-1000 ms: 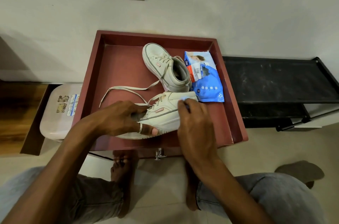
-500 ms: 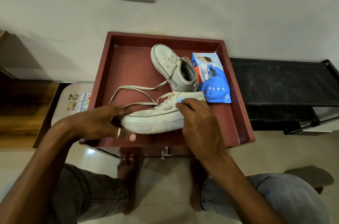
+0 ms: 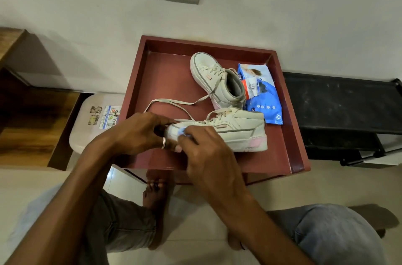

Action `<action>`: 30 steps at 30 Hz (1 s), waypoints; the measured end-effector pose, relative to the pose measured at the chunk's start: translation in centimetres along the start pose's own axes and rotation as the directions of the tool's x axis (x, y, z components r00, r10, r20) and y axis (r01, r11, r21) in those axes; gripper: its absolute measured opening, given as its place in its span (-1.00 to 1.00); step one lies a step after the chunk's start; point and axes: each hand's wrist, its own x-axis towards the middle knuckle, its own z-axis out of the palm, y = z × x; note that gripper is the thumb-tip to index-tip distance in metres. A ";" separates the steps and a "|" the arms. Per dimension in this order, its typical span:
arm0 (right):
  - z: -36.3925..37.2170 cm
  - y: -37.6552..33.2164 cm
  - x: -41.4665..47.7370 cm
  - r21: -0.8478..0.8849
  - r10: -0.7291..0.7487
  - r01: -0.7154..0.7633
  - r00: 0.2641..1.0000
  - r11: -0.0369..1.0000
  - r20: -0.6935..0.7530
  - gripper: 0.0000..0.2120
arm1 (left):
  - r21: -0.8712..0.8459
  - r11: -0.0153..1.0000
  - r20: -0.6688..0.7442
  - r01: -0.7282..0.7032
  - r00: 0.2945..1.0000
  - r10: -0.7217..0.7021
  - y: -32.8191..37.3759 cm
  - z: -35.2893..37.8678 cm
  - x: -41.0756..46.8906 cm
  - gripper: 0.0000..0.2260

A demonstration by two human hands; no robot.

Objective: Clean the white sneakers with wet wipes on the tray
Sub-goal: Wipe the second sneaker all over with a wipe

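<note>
The near sneaker point(image 3: 228, 132) stands on its sole along the near edge of the tray point(image 3: 165, 73), toe toward the left edge and pink-tinged heel toward the near right corner. Our left hand point(image 3: 139, 132) curls round the toe end and grips it. Our right hand point(image 3: 208, 149) pinches a small blue-white wet wipe point(image 3: 181, 132) and presses it against the side of the toe, just beside the left thumb.

We judge the step to be wiping the toe and the rubber sidewall. To do it well, we want the left hand firm enough that the shoe does not slide on the tray, and the strokes short and made with a flat part of the wipe, not a bunched corner. From the toe we would work along the sidewall toward the heel, where the sole looks grubbiest, and fold the wipe to a fresh face as it greys. The loose lace point(image 3: 174, 102) trails toward the middle of the tray and could drag through the damp, so we steer clear of it.

The tray holds everything for the job. The second sneaker point(image 3: 217, 80) lies toward the far edge, toe pointing at the far side and its heel almost meeting the near sneaker's collar. The pack of wipes point(image 3: 261, 95) lies flat by the right edge, touching that second sneaker. We cannot tell whether the pack's flap is open.
</note>
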 end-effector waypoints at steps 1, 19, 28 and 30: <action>-0.6 0.8 -0.5 -0.004 0.029 -0.029 1.000 1.000 -0.011 -0.75 | -0.019 1.000 0.014 0.009 1.000 -0.008 0.2 -0.1 -0.1 -0.52; -2.3 3.7 -1.7 0.002 0.132 -0.132 0.990 0.991 -0.041 -0.74 | -0.057 0.996 0.114 0.065 0.992 -0.058 0.5 -0.7 0.0 -0.49; 1.2 -0.4 0.1 -0.018 -0.053 0.053 0.999 0.998 0.005 -0.77 | -0.004 0.996 0.142 0.091 0.986 -0.089 -1.0 -0.4 0.0 -0.69; 1.2 -0.3 0.3 -0.023 -0.069 0.069 0.998 0.997 0.010 -0.73 | -0.022 0.996 0.151 0.088 0.985 -0.084 -0.9 -0.4 0.0 -0.61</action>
